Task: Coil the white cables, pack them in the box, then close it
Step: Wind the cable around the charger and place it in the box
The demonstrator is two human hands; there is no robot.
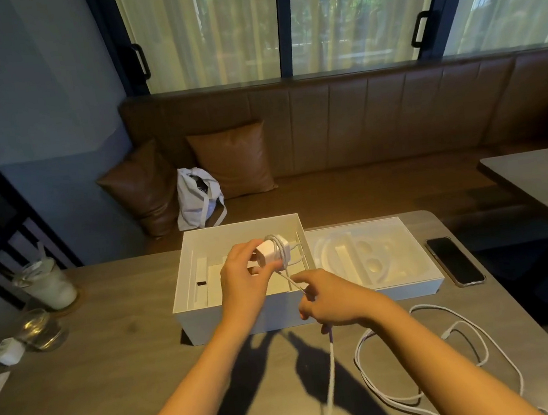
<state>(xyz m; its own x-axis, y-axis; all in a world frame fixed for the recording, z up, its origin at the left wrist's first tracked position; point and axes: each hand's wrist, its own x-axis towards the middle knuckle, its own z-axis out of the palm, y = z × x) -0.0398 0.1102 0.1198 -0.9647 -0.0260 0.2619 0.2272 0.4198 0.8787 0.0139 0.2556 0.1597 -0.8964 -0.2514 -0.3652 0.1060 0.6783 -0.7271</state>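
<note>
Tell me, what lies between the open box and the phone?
In the head view, the box lid, lying inside-up with a moulded insert, sits between the box and the phone.

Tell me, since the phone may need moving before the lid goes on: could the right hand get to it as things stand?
Probably yes, but not freely: the right hand is pinching the white cable. The phone lies uncovered on the table beyond the lid, with nothing between.

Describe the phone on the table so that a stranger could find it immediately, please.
Start at the open white box in the middle of the grey table, then go right, past its white lid lying beside it. The phone lies flat just beyond the lid, the only dark, glossy slab among white things.
</note>
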